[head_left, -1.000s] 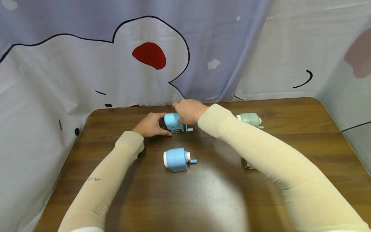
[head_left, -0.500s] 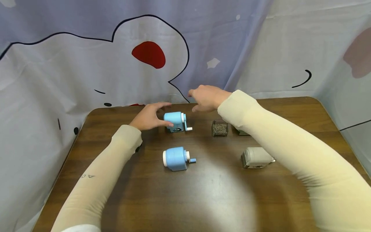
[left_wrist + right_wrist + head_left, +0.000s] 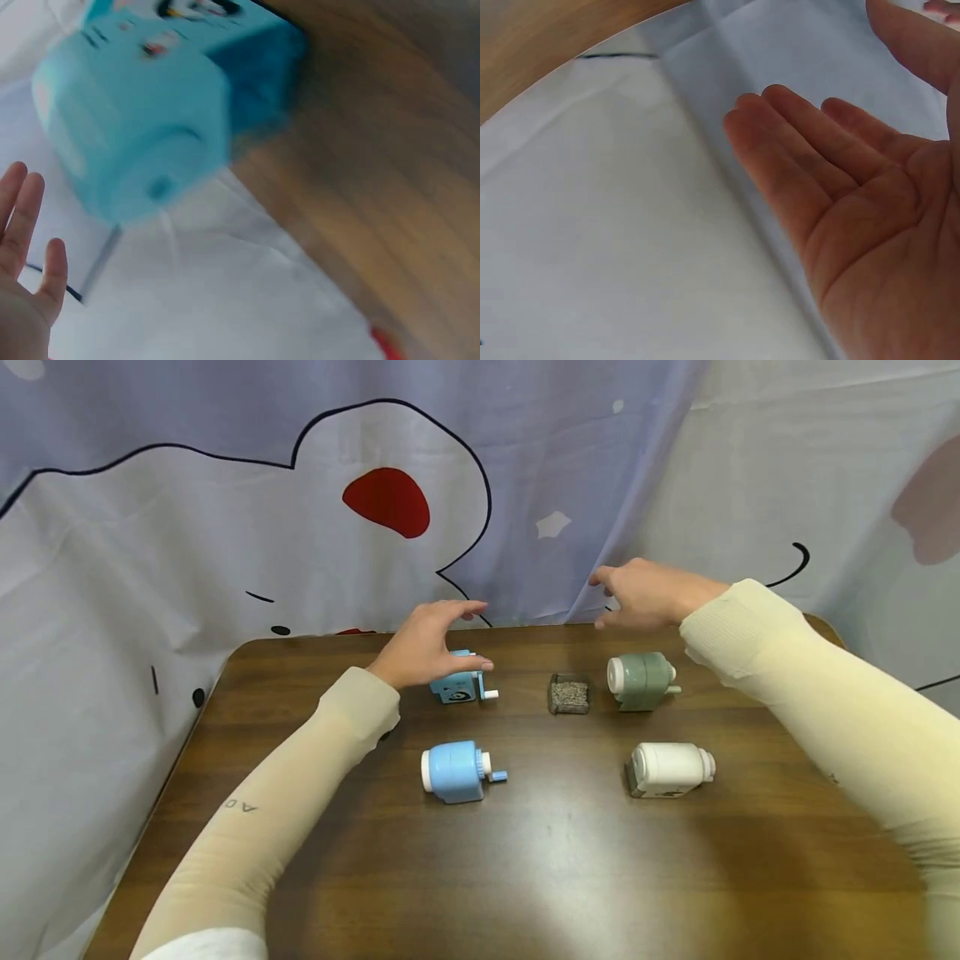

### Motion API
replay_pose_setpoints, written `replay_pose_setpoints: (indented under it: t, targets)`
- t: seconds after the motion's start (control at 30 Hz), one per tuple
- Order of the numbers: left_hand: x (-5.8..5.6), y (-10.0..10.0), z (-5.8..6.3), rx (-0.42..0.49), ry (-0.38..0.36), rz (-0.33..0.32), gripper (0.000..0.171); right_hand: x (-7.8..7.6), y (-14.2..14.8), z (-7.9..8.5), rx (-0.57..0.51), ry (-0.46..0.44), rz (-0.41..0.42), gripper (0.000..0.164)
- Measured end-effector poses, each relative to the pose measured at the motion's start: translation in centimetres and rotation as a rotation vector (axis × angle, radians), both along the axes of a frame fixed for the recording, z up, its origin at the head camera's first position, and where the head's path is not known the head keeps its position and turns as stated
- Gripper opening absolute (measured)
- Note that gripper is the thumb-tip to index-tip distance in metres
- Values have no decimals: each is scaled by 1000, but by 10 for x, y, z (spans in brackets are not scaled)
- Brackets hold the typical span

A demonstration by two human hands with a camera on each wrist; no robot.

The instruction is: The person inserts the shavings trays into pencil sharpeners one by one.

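Observation:
A light-blue crank pencil sharpener point(image 3: 459, 692) with a printed picture and a white-tipped handle stands near the back left of the table. My left hand point(image 3: 423, 647) is above it, thumb and fingers spread apart with nothing between them, partly hiding its top. In the left wrist view the sharpener point(image 3: 142, 120) looms close, a dark-blue hollow showing in its side. To the right, above the green pencil sharpener point(image 3: 642, 681), my right hand point(image 3: 645, 596) hovers empty. Its palm and extended fingers show in the right wrist view.
A small dark box point(image 3: 568, 695) with speckled contents sits between the two back sharpeners. Nearer the front are a blue sharpener point(image 3: 455, 772) and an off-white one point(image 3: 670, 769). A printed curtain point(image 3: 525, 493) hangs behind the wooden table point(image 3: 480, 877).
My right hand has left the light-blue sharpener, moving up and right to above the green one. My left hand has let go, spread its fingers and shifted right over the sharpener.

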State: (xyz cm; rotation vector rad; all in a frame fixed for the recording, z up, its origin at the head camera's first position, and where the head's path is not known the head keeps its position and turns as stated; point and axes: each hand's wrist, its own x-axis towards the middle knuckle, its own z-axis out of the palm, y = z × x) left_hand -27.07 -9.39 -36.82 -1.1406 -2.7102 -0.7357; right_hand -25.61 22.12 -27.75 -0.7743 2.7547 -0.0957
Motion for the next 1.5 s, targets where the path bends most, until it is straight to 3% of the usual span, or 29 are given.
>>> replay_pose_setpoints:
  t: [0.13, 0.2, 0.4, 0.6, 0.87, 1.0, 1.13, 1.5]
  targets:
    - [8, 23, 10, -94, 75, -28, 87, 2, 22, -2, -16, -6, 2, 59]
    - [13, 34, 16, -169, 75, -29, 90, 3, 31, -4, -23, -5, 8, 57]
    - [26, 71, 24, -445, -5, -42, 103, 9, 50, -9, -40, 4, 23, 53]
    - [27, 102, 17, -591, -85, -72, 100, 20, 61, -15, -55, -27, 24, 60]
    - [23, 130, 6, -629, -185, -75, 97, 28, 65, -24, -86, -49, 63, 70]
    - [24, 139, -1, -633, -214, -78, 76, 30, 64, -28, -88, -46, 70, 74]
    - [25, 144, -9, -652, -224, -70, 53, 32, 62, -33, -84, -63, 75, 76]
    - [26, 145, -20, -639, -229, -42, 42, 29, 59, -40, -77, -48, 105, 75]
